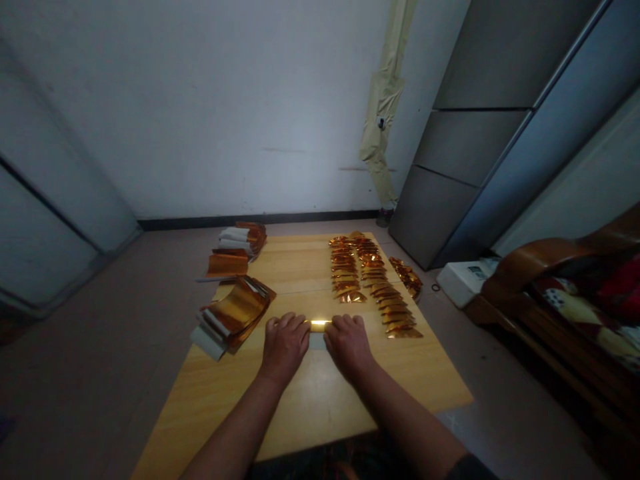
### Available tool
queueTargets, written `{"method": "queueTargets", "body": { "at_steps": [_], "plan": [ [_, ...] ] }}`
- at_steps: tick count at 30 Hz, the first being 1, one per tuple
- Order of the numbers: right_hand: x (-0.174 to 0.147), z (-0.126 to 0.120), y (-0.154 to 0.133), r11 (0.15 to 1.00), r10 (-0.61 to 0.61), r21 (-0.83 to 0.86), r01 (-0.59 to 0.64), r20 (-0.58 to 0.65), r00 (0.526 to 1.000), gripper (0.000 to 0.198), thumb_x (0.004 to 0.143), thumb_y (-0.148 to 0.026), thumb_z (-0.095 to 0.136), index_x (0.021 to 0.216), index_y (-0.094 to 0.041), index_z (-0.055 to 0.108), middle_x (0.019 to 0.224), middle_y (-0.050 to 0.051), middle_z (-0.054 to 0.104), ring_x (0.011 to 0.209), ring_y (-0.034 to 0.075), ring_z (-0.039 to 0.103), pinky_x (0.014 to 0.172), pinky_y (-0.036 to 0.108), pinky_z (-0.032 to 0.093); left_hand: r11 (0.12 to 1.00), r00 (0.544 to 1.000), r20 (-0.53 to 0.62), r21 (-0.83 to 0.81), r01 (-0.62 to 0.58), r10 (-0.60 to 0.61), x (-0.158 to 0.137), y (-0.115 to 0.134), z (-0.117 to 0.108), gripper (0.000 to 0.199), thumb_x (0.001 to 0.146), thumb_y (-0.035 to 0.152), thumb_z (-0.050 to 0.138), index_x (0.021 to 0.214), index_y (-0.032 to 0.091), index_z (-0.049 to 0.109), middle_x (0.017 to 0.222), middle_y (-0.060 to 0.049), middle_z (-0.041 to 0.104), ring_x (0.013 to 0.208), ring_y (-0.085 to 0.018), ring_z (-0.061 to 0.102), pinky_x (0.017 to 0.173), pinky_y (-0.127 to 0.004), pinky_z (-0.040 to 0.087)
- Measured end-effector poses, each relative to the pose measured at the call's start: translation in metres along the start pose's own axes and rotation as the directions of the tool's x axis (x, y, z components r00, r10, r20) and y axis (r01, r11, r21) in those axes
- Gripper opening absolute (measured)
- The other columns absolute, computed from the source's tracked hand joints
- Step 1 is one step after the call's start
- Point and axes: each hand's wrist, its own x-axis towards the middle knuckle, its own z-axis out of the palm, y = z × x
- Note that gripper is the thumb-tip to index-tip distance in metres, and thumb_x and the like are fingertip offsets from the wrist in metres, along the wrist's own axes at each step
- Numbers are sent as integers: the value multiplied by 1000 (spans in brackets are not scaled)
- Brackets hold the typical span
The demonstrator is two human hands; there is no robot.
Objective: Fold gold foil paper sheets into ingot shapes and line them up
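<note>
A sheet of gold foil paper (320, 327) with a pale underside lies across the wooden table in front of me, its far part curled into a shiny roll. My left hand (287, 343) grips the left end of the roll with bent fingers. At the other end, my right hand (349, 343) has its fingers curled over the paper in the same way. Both hands rest low at the table. To the left of my left hand is a fanned stack of gold foil sheets (237, 310), some showing their pale backs.
More foil sheets (227, 263) lie at the table's far left edge. Rows of folded gold foil pieces (345, 270) run along the right side of the table (300, 413). Beyond its right edge sits a heap of folded foil (406, 277). A grey refrigerator (465, 147) and wooden seat (560, 267) stand right.
</note>
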Motion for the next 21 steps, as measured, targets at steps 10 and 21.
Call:
{"method": "queueTargets", "body": {
  "at_steps": [10,21],
  "plan": [
    [-4,5,1,998,-59,22,59,-30,998,11,93,-27,53,95,-21,61,102,5,62,94,19,47,78,34,26,999,1000,-8,34,-17,18,0,3,1,17,87,19,57,100,26,65,111,-5,70,110,-27,55,91,-47,31],
    [-15,7,8,993,-97,53,102,-89,991,14,93,-28,55,105,-24,61,108,4,64,94,20,48,78,35,27,995,998,37,93,-44,41,0,4,-1,19,91,21,53,106,22,65,98,-5,69,90,-20,59,81,-38,36]
  ]
}}
